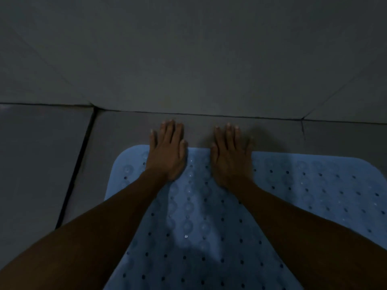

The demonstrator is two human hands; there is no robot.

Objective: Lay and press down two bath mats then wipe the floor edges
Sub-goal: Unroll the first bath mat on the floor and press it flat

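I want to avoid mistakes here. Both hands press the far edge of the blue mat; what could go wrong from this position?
1. The left hand and right hand overhang the blue mat, so its far edge may get less pressure and not grip the floor.
2. Pressing only there might leave the mat's other parts unstuck.
3. The dim light could hide raised spots.

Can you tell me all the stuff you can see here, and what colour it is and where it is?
bath mat: one, light blue with little holes and round bumps, flat on the floor, lower middle to right
floor tiles: several, dark grey, around the mat, dark joint line on the left
wall: one, grey tiles, beyond the mat, meeting the floor just past the fingertips
left hand: one, flat and open, palm on the mat's far edge, fingers reaching onto the floor
right hand: one, flat and open, beside the left, same edge
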